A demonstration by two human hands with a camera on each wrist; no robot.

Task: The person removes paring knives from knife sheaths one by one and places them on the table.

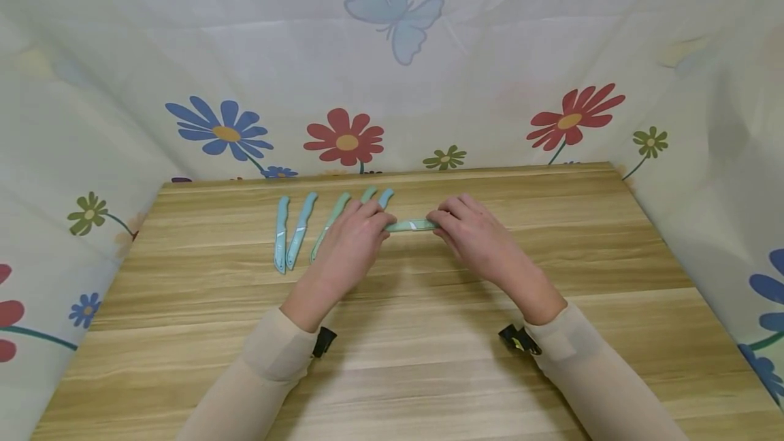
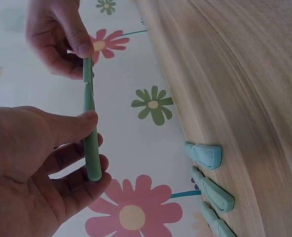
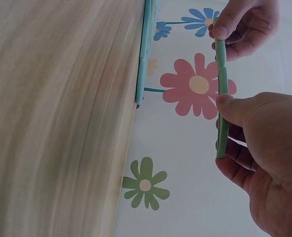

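Note:
Both hands hold one slim mint-green razor-like stick [image 1: 412, 225] level above the wooden table [image 1: 429, 332]. My left hand [image 1: 382, 223] pinches its left end and my right hand [image 1: 441, 223] pinches its right end. In the left wrist view the left hand [image 2: 94, 143] grips the stick [image 2: 91, 133] between thumb and fingers, with the right hand [image 2: 62, 39] at the far end. The right wrist view shows the right hand [image 3: 224, 131] pinching the stick [image 3: 222, 89], the left hand [image 3: 239, 24] beyond. A seam crosses the stick's middle.
Several similar blue and green sticks lie side by side on the table left of my hands: two blue ones [image 1: 281, 233] [image 1: 301, 229], a green one [image 1: 331, 222], others partly hidden under the left hand. A flowered cloth [image 1: 392, 53] walls the table on three sides.

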